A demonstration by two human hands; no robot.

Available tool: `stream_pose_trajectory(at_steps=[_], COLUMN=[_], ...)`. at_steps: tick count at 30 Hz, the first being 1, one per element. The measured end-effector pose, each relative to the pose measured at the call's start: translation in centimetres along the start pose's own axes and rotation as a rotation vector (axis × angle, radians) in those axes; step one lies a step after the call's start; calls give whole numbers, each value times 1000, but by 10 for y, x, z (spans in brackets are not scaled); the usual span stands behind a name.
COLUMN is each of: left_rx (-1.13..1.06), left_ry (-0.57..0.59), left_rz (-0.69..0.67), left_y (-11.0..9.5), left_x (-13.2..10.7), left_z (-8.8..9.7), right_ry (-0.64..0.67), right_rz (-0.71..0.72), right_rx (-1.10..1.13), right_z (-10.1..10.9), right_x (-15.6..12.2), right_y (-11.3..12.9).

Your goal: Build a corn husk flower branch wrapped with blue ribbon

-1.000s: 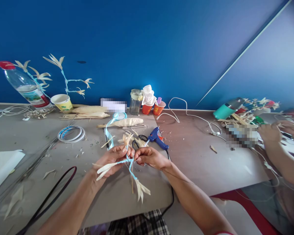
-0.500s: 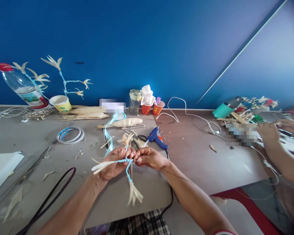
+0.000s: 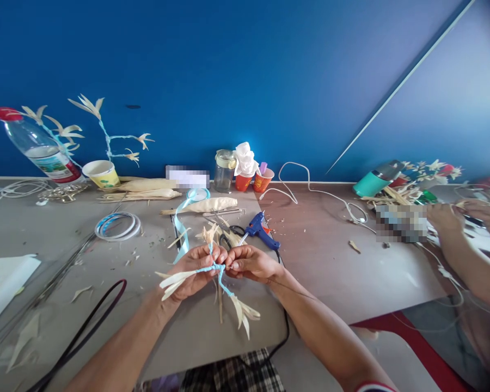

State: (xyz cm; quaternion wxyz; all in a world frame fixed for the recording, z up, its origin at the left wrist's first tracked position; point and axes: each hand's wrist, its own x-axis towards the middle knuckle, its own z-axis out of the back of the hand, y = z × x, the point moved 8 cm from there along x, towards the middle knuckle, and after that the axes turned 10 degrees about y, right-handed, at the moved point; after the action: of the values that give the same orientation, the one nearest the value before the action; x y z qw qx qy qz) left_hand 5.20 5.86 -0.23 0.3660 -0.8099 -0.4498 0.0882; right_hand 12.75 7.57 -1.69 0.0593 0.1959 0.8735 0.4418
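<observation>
Both hands meet over the near part of the table around a branching artificial flower stem (image 3: pixel 224 282), wrapped in light blue tape and tipped with pale, husk-like petals. My left hand (image 3: pixel 194 283) is closed, its thumb and fingers pinching the stem near the fork. Against it, my right hand (image 3: pixel 253 264) pinches at the right end of the stem; the exact bit between its fingertips is too small to make out. One bloom points up, one to the left and one down to the right. Just behind the hands, a blue glue gun (image 3: pixel 261 231) lies beside husk pieces.
A light blue ribbon (image 3: pixel 180 223) trails from its roll. White tape rings (image 3: pixel 117 226) lie left. A bottle (image 3: pixel 51 158), yellow cup (image 3: pixel 101 173), glass jar (image 3: pixel 225 171) and red cups (image 3: pixel 263 178) line the wall. Another person's hands (image 3: pixel 447 220) work at right.
The flower stem has turned in my fingers: its lower bloom has swung to the right and slightly up. The left-pointing bloom has shifted a little right and down. Both hands stay nearly in place.
</observation>
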Motion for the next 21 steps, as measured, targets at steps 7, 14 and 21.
stream_pose_trajectory(at_steps=[7,14,21], left_rx=[64,95,129], left_ry=[-43,-94,-85], left_rz=[46,62,69], left_y=[-7,-4,-6], left_x=[-5,-9,-8], left_z=[-1,5,2], right_ry=[7,-122,-54], right_rz=[20,-41,39], right_rx=[-4,-36,-38], right_z=[1,14,5], right_x=[0,-7,-4], right_y=[2,-1,6])
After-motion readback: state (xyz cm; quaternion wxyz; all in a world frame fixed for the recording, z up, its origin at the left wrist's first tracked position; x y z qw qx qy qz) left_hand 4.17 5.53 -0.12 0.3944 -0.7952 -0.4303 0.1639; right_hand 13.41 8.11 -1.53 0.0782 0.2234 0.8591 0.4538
